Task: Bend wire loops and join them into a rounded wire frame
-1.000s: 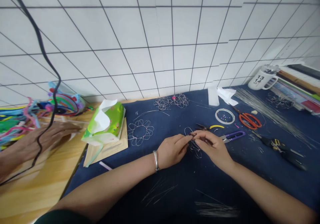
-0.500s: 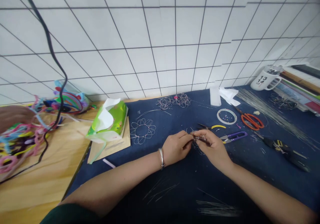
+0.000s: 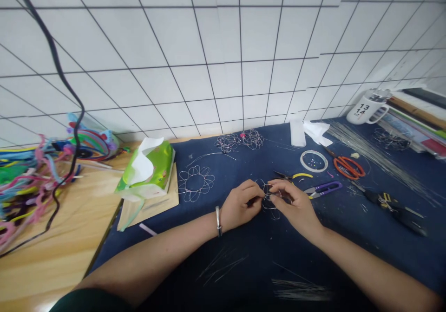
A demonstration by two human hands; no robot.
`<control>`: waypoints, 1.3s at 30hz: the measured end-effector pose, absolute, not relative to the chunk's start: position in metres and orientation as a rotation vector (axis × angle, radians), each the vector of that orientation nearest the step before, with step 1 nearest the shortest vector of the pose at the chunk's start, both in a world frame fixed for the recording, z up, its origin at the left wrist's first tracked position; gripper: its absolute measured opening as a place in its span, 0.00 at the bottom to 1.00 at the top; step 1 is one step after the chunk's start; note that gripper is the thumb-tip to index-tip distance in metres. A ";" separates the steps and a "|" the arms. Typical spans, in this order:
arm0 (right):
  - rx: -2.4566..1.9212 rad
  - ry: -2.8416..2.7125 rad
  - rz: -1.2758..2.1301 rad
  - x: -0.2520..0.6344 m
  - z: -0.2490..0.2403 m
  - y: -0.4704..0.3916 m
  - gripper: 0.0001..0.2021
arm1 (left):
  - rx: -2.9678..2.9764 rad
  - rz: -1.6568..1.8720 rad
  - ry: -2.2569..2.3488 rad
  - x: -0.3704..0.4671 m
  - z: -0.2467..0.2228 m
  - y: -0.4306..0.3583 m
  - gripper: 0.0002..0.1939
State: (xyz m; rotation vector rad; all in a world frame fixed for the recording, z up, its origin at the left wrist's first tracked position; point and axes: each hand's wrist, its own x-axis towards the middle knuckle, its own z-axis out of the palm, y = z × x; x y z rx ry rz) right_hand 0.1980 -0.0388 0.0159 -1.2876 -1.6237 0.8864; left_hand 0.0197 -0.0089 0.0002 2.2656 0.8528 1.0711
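Between my two hands is a small wire flower (image 3: 272, 208) made of thin looped wire, partly hidden by the fingers. My left hand (image 3: 243, 203) pinches its left side; a silver bangle circles that wrist. On its right side, my right hand (image 3: 294, 205) grips the loops between thumb and fingers. A flat wire flower with round petals (image 3: 195, 183) lies to the left on the dark blue cloth. Farther back sit bundled wire flowers (image 3: 251, 139) with a pink spot among them. Yellow-handled pliers (image 3: 300, 176) rest just beyond my right hand.
Purple thread snips (image 3: 325, 189), orange-handled scissors (image 3: 349, 167), black pliers (image 3: 393, 206) and a white ring dish (image 3: 314, 161) lie right. Cut wires (image 3: 301, 289) lie in front. Left stand a green tissue pack (image 3: 149, 167) and pipe cleaners (image 3: 45, 177). A mug (image 3: 368, 107) stands back right.
My hands have drawn slightly apart, showing more of the wire flower between them. Another hand at the far left, over the pipe cleaners, is out of view now. The view has shifted slightly.
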 end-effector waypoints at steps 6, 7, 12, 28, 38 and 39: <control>-1.337 -1.603 0.893 0.202 0.018 -0.036 0.03 | 2.271 1.011 0.827 0.017 0.001 -0.009 0.10; -1.337 -1.585 0.916 0.203 0.018 -0.035 0.04 | 2.277 1.006 0.818 0.017 0.001 -0.009 0.10; -1.363 -1.471 1.054 0.210 0.019 -0.032 0.08 | 2.308 0.960 0.777 0.015 0.004 -0.008 0.11; -1.297 -1.207 1.736 0.219 0.013 -0.023 0.13 | 2.225 0.934 0.742 0.013 0.004 -0.002 0.08; -1.206 -1.153 1.705 0.217 0.015 -0.025 0.08 | 2.208 0.887 0.790 0.013 0.001 0.000 0.09; -1.196 -1.148 1.708 0.216 0.015 -0.025 0.08 | 2.210 0.883 0.803 0.014 0.001 -0.001 0.09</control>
